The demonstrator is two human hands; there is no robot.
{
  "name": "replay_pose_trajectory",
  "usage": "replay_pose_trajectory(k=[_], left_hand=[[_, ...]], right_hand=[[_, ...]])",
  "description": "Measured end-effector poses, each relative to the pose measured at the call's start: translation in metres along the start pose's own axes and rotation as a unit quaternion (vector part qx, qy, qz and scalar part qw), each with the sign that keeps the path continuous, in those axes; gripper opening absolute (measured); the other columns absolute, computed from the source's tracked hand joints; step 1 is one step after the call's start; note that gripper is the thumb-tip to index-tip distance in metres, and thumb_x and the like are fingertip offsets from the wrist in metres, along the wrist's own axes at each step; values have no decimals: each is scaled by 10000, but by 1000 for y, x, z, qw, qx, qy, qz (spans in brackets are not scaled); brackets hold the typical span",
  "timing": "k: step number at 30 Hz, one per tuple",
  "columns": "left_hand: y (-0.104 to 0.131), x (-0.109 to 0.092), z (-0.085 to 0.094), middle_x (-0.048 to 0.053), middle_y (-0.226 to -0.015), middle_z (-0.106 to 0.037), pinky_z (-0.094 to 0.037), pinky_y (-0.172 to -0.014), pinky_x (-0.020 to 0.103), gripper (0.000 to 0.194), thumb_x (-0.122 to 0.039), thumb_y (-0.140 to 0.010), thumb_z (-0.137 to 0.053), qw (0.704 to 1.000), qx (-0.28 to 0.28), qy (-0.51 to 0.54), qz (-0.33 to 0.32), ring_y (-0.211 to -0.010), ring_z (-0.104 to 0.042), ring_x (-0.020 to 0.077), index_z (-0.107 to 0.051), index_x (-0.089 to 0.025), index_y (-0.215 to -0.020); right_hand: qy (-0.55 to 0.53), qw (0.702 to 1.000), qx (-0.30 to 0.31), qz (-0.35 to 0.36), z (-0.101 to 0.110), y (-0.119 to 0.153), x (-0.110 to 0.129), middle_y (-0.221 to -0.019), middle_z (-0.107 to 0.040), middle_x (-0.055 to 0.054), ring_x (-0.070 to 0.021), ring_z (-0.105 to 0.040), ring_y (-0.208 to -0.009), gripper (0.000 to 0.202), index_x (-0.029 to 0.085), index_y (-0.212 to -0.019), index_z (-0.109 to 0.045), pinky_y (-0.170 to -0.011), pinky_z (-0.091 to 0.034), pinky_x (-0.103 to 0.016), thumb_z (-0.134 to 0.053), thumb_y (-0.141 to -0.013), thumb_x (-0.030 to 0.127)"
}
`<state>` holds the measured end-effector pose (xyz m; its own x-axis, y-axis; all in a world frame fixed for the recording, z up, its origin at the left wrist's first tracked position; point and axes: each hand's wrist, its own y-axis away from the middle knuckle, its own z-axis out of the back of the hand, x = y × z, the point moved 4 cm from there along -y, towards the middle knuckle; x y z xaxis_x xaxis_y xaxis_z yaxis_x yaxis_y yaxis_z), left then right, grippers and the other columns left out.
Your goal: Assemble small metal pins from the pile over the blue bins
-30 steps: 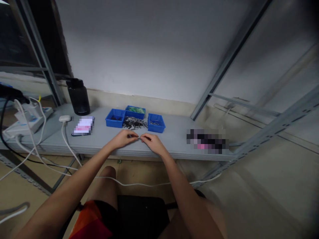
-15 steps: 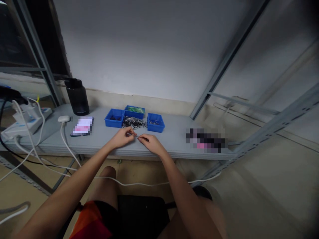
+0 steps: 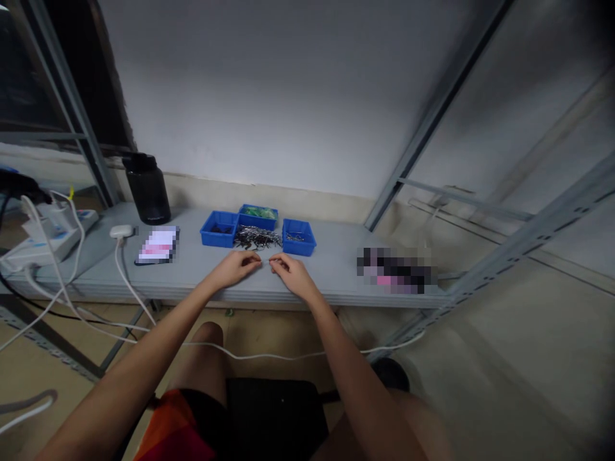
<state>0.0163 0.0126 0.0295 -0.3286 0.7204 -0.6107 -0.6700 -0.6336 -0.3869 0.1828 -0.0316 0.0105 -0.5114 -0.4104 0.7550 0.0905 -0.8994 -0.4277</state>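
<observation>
Both hands are above the front part of the grey shelf point(image 3: 336, 272), fingertips facing each other with a small gap. My left hand point(image 3: 239, 267) is closed in a pinch, and anything in it is too small to name. My right hand point(image 3: 289, 270) also pinches, its contents unclear. Just behind them lies a pile of thin dark and silvery metal pieces point(image 3: 258, 237). A blue bin with dark pieces point(image 3: 218, 238) stands left of the pile, one with green material point(image 3: 259, 222) behind it, and one with a few thin metal pieces point(image 3: 298, 246) to its right.
At the left are a black bottle point(image 3: 147, 192), a phone with a lit, blurred screen point(image 3: 157, 244), a white charger point(image 3: 122, 232) and a power strip point(image 3: 52, 243) with cables. A pixelated item point(image 3: 396, 271) lies at the right. Metal posts point(image 3: 444, 109) frame the shelf.
The gap between my fingertips has widened slightly, with my right hand a little farther right and up. The fingers of my left hand have drawn closer together. The bins remain in place on the shelf.
</observation>
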Motion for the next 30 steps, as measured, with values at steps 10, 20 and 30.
replay_pose_trajectory(k=[10, 20, 30], left_hand=[[-1, -2, 1, 50, -895, -709, -466, -780, 295, 198, -291, -868, -511, 1000, -1, -13, -9, -820, -627, 183, -670, -177, -901], [0, -2, 3, 43, -862, -706, -453, -731, 278, 229, -314, -874, -500, 999, -21, -32, 4, -783, -622, 185, -676, -169, -889], [-1, 2, 2, 53, -857, -691, -451, -734, 288, 210, -294, -869, -488, 999, -20, -34, 8, -785, -609, 181, -648, -161, -895]], right_hand=[[54, 998, 10, 2, 0, 0, -1, -742, -670, -18, -157, -608, -706, 189, 195, -876, -630, -686, -428, -261, -494, -877, 326], [67, 998, 0, 9, 1, 1, -1, -729, -652, -14, -151, -586, -680, 180, 192, -840, -606, -665, -408, -245, -472, -881, 305], [59, 998, -18, 1, 4, 1, -3, -724, -648, -15, -153, -594, -679, 183, 196, -846, -596, -670, -423, -252, -457, -882, 309]])
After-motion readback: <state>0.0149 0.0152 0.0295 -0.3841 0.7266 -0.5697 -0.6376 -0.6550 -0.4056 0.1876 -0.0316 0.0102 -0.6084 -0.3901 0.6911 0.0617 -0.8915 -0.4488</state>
